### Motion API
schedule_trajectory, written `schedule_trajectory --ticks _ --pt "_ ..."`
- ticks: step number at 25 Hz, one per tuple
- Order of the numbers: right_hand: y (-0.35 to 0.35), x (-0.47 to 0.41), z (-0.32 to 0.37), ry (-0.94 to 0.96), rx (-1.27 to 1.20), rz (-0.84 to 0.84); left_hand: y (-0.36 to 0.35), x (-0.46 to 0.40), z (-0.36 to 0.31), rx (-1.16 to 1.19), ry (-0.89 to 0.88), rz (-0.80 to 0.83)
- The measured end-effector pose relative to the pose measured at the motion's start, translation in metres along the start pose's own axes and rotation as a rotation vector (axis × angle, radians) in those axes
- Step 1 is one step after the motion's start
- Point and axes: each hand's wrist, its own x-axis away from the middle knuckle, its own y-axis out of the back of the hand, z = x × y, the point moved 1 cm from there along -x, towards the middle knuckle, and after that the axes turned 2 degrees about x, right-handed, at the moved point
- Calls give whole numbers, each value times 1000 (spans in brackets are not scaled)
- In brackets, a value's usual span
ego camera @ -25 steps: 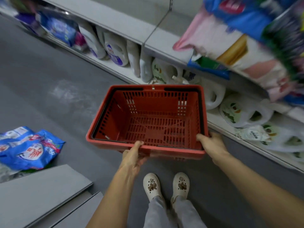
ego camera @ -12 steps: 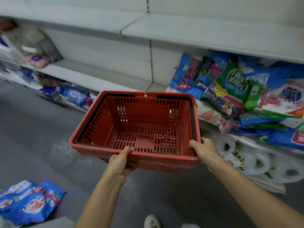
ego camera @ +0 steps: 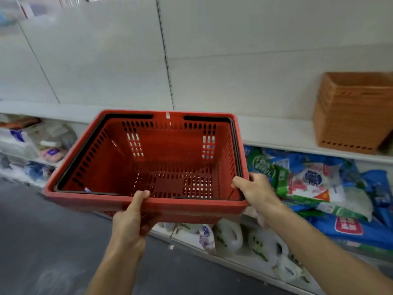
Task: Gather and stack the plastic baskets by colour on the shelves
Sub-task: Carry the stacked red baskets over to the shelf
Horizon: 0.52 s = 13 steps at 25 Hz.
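Red plastic is filling the middle of the view: a red basket [ego camera: 148, 165] with slotted walls and a black handle folded flat along its rim is being held in the air, in front of a run of pale shop shelving. The left hand [ego camera: 129, 220] is gripping the near rim, thumb lying over the top edge and fingers [ego camera: 148, 222] curled under it. The right hand [ego camera: 255, 190] is clasping the near right corner, thumb hooked over the rim and the other fingers wrapped around the outside. Both hands are closed firmly on the basket, which is sitting roughly level and looks empty.

Behind it, an upper shelf [ego camera: 276, 130] is running across the view, white and mostly bare, backed by plain off-white panels with a slotted upright between them. At its right end an orange basket stack [ego camera: 348, 116] is standing on the shelf, well apart from the red one; how many are nested there cannot be told. Below that shelf, blue and green detergent bags [ego camera: 314, 184] are lying piled on their sides. On the lowest shelf, white jugs [ego camera: 231, 235] are sitting in a row near the floor. To the left, blurred packages [ego camera: 44, 141] are filling the lower shelves. Dark grey floor [ego camera: 42, 241] is spreading across the bottom left.
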Motion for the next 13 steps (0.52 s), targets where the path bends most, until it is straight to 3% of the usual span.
schedule_trajectory --ticks 6,13 --pt "56 13 74 177 -30 -96 -55 23 -45 61 -63 113" --pt "85 -28 115 129 -10 -266 -138 -16 -69 38 24 285"
